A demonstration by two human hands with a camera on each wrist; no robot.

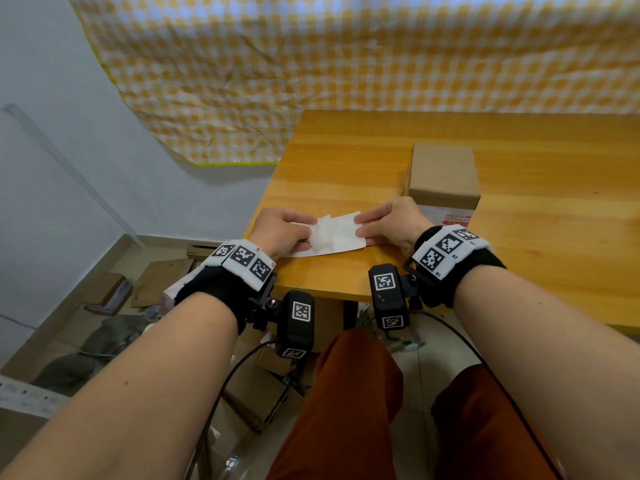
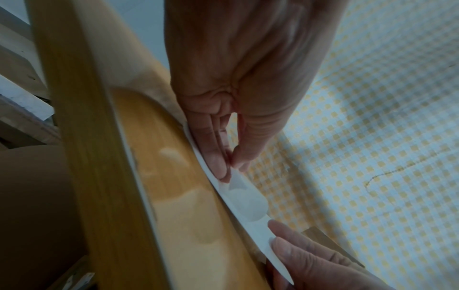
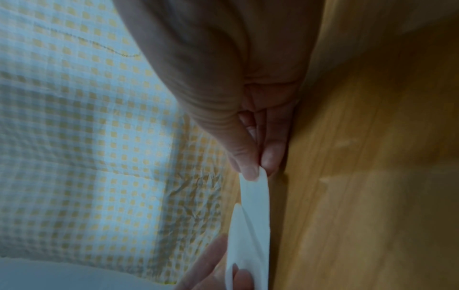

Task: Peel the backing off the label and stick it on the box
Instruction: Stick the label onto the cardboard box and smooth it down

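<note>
**Inspector:** Your left hand (image 1: 282,233) pinches the left end of the white rectangular paper label sheet (image 1: 341,233), thumb against fingers; the left wrist view confirms it. Your right hand (image 1: 389,221) pinches the opposite end between thumb and forefinger. The sheet is held low over the near corner of the glossy yellow wooden tabletop (image 1: 346,161). Whether its lower edge touches the wood, I cannot tell.

**Operator:** Which step am I on?

**Inspector:** The peel, by my reading. A flap (image 1: 320,233) is lifted near your left fingers, so one layer appears to be parting from the other. Which layer is the label and which the backing, the views do not settle.

**Operator:** And the box?

**Inspector:** The brown square cardboard box (image 1: 445,174) stands on the tabletop just beyond your right hand, apart from the sheet. It is bare on top, with a white printed patch (image 1: 453,216) low on its near face.

**Operator:** What does the next move need?

**Inspector:** Keep your right pinch firm as an anchor and draw the lifted flap away steadily. Thin paper may tear or curl onto itself, so pull low and even. The sticking step has not begun.
</note>
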